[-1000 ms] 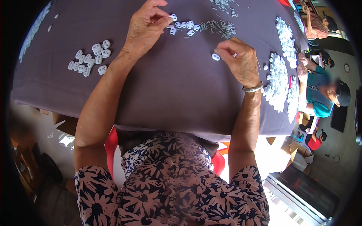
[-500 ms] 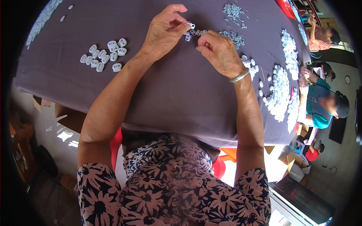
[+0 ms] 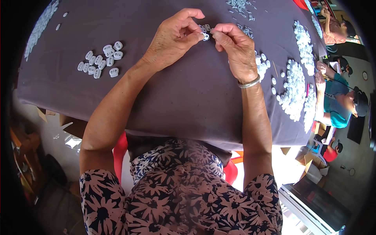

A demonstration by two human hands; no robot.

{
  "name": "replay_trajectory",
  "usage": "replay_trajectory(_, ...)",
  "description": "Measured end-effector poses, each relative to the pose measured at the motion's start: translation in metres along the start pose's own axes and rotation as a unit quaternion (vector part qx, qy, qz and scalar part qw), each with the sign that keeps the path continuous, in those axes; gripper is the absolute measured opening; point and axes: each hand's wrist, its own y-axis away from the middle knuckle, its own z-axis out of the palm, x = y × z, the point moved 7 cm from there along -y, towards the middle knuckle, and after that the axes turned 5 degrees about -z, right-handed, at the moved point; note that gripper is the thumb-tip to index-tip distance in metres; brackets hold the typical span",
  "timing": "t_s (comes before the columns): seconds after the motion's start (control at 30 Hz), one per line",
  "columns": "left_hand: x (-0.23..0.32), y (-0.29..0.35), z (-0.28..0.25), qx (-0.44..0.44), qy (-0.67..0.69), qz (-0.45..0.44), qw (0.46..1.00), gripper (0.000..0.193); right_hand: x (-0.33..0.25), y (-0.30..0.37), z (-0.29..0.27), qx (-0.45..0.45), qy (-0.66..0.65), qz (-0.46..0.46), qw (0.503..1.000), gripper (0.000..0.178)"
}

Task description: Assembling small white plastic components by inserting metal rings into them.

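Observation:
Between thumb and forefinger, my left hand [image 3: 169, 43] grips a small white two-hole cord lock [image 3: 205, 37]. My right hand [image 3: 238, 49], with a silvery bangle at the wrist, is pinched close to the right side of that cord lock. Whatever its fingertips hold is too small to make out. Just beyond the fingers, a few more white pieces [image 3: 205, 27] lie on the dark tablecloth [image 3: 184, 105]. To the left of my left forearm sits a loose group of white cord locks [image 3: 98, 62].
Small slim grey pieces [image 3: 239, 5] are scattered at the far side. Heaps of white parts [image 3: 293, 92] cover the right of the table, and another pile [image 3: 41, 27] lies far left. Other people, one in a teal top [image 3: 337, 103], work along the right side.
My right hand has turned and left the row of white pieces, coming to the cord lock in my left fingers. The view has shifted slightly.

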Motion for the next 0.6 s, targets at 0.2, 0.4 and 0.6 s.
replay_trajectory(0.2,-0.003,0.004,0.007,-0.036,-0.017,-0.010,0.999,0.040,0.007,0.001,0.001,0.013,-0.118,0.036,0.992,0.012)
replay_trajectory(0.4,0.003,0.002,0.010,-0.052,-0.018,0.032,0.998,0.035,0.007,0.002,0.003,0.002,-0.084,0.049,0.995,0.011)
replay_trajectory(0.6,0.005,0.002,0.011,-0.056,-0.031,0.040,0.997,0.036,0.009,0.001,0.004,0.005,-0.078,0.062,0.995,0.013)
